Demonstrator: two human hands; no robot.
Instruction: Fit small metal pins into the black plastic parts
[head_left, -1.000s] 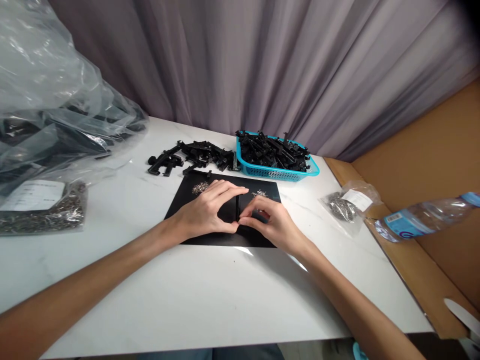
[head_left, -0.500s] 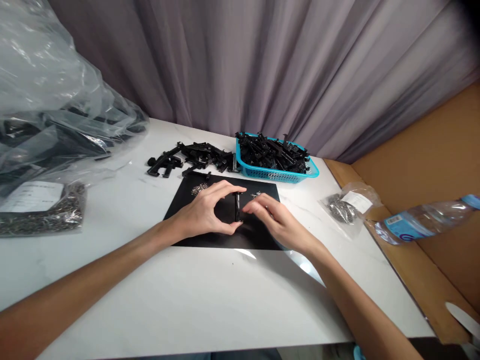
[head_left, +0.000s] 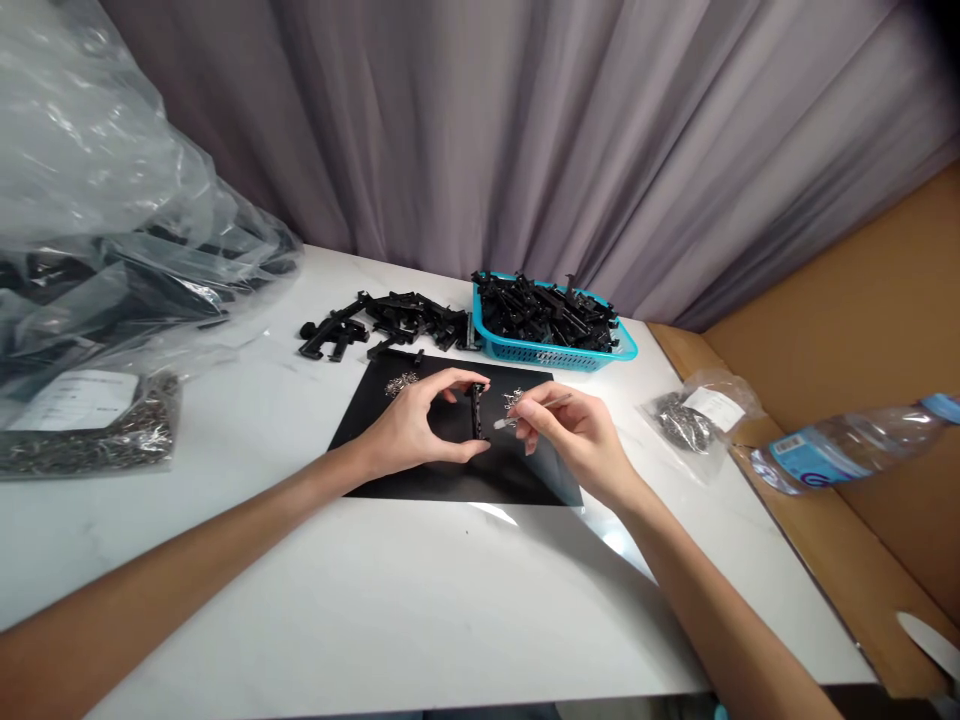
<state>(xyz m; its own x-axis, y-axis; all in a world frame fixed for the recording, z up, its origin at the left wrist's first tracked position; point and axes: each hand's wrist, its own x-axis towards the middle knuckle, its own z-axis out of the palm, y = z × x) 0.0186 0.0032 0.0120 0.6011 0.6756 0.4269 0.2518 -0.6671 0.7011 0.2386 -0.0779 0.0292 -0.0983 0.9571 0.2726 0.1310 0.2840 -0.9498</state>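
Observation:
Between the thumb and fingers of my left hand point(head_left: 409, 428) a narrow black plastic part point(head_left: 476, 418) is gripped by its two ends, above the black mat point(head_left: 450, 486). My right hand point(head_left: 589, 430) pinches a thin stick with a whitish tip point(head_left: 502, 424); whether it is a small brush or a swab I cannot tell. The tip points at the part, a small gap away from it. One little heap of shiny metal pieces point(head_left: 400, 383) lies behind my left hand. Another small heap point(head_left: 514, 398) is partly hidden near my right fingers.
A blue basket point(head_left: 551, 353) full of black parts stands at the back, beside a loose pile of black parts point(head_left: 409, 315). Clear bags point(head_left: 82, 400) fill the left side. On the right are a small bag of metal pieces point(head_left: 686, 420), a plastic bottle point(head_left: 840, 448) and cardboard point(head_left: 862, 330).
My right hand has drawn slightly right and turned, so the stick with the whitish tip now shows. The left hand still holds the black part, turned a little.

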